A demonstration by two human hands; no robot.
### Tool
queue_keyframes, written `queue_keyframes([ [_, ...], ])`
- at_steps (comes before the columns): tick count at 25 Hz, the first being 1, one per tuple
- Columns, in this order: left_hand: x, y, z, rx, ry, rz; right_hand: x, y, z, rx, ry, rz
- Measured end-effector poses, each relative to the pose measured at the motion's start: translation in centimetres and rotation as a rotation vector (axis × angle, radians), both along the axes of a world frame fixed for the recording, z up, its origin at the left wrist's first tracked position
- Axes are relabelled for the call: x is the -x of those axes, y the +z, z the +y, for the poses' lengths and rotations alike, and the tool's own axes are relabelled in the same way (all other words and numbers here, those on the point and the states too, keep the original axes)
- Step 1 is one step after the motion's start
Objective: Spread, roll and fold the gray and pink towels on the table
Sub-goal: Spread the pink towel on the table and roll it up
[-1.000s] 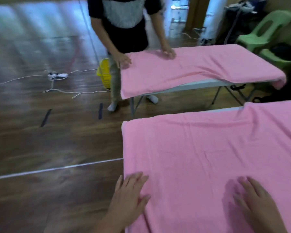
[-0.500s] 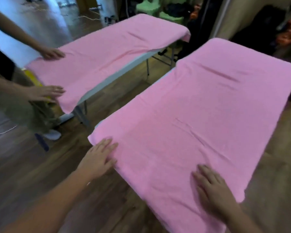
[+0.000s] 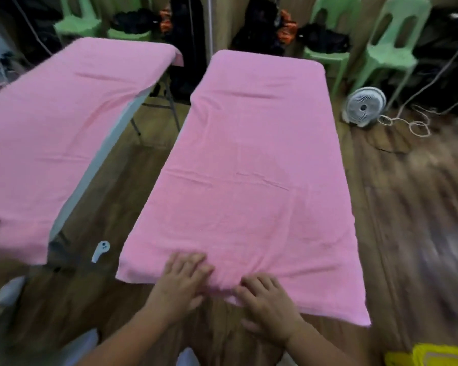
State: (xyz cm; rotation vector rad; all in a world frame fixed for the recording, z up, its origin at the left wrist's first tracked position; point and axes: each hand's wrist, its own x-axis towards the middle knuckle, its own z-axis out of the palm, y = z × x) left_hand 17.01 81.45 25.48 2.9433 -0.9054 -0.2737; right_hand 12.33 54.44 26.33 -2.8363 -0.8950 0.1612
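Observation:
A pink towel lies spread flat over the whole table in front of me, with a few shallow creases across its middle. Both hands meet at the centre of its near edge. My left hand has its fingers on top of the hem and its thumb under the edge. My right hand curls its fingers over the hem beside it. The cloth bunches up slightly between the two hands. No gray towel is in view, and the towel hides the tabletop.
A second table to the left carries another pink towel; a narrow floor gap separates them. A white fan and cables lie on the floor at right, green chairs stand behind, and a yellow basket sits near right.
My view has swung round to the short end of the table. Both hands moved from apart and flat on the towel to close together at the middle of its near hem, which now bunches.

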Motion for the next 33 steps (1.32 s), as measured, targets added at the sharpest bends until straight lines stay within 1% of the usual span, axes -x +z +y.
queue_keyframes([
  [3,-0.7,-0.2,-2.9,-0.012,-0.159,0.001,-1.1,0.2,3.1,0.011,-0.085,-0.038],
  [5,-1.4,-0.2,-1.6,0.002,-0.212,-0.035,-1.1,0.2,1.5,0.042,-0.180,-0.011],
  [7,-2.2,0.1,2.2,0.015,-0.213,-0.036,0.3,0.3,-2.8,0.090,-0.290,0.016],
  [11,-3.5,0.8,11.7,-0.015,-0.117,-0.060,4.7,1.4,-11.9,0.169,-0.550,-0.012],
  [13,-3.8,0.8,14.6,0.069,-0.039,-0.105,5.8,2.4,-14.2,0.170,-0.698,0.020],
  [15,-4.5,1.2,15.8,0.175,0.051,-0.153,5.6,3.3,-15.6,0.180,-0.786,0.056],
  [17,-6.0,2.8,15.4,0.242,0.190,-0.111,4.3,5.1,-16.3,0.116,-0.891,0.141],
  [18,-7.1,3.8,14.9,0.268,0.270,-0.082,2.8,6.1,-16.9,0.065,-0.910,0.183],
  [20,-10.0,5.7,13.5,0.319,0.392,-0.059,-1.7,8.3,-18.1,-0.049,-0.892,0.301],
  [22,-13.9,7.0,12.6,0.325,0.436,-0.015,-6.7,9.3,-20.4,-0.086,-0.852,0.346],
  [23,-15.8,7.4,11.9,0.305,0.469,-0.020,-9.0,9.7,-21.0,-0.043,-0.842,0.350],
  [24,-17.0,7.4,10.9,0.244,0.507,-0.073,-10.9,9.3,-21.2,0.016,-0.832,0.320],
  [25,-17.8,6.7,9.2,0.161,0.514,-0.160,-12.7,8.5,-20.5,0.096,-0.775,0.231],
  [26,-17.5,5.6,6.8,0.151,0.462,-0.204,-13.6,7.2,-18.5,0.093,-0.687,0.138],
  [27,-16.4,4.4,3.8,0.183,0.325,-0.194,-13.7,6.1,-15.4,0.011,-0.569,0.104],
  [28,-14.5,2.9,0.9,0.184,0.120,-0.153,-12.9,4.9,-12.1,-0.044,-0.415,0.126],
  [29,-12.6,1.9,-0.7,0.150,-0.063,-0.098,-11.2,3.7,-9.6,-0.052,-0.243,0.110],
  [30,-11.7,1.5,-0.8,0.130,-0.119,-0.034,-9.6,2.6,-9.2,-0.043,-0.169,0.104],
  [31,-11.9,1.2,0.7,0.164,-0.063,0.004,-8.7,2.1,-10.8,-0.051,-0.216,0.104],
  [32,-12.3,1.1,3.0,0.204,0.033,0.000,-8.1,1.8,-13.3,-0.088,-0.325,0.083],
  [33,-12.6,1.1,5.6,0.215,0.124,-0.031,-7.2,1.4,-16.4,-0.121,-0.450,0.004],
])
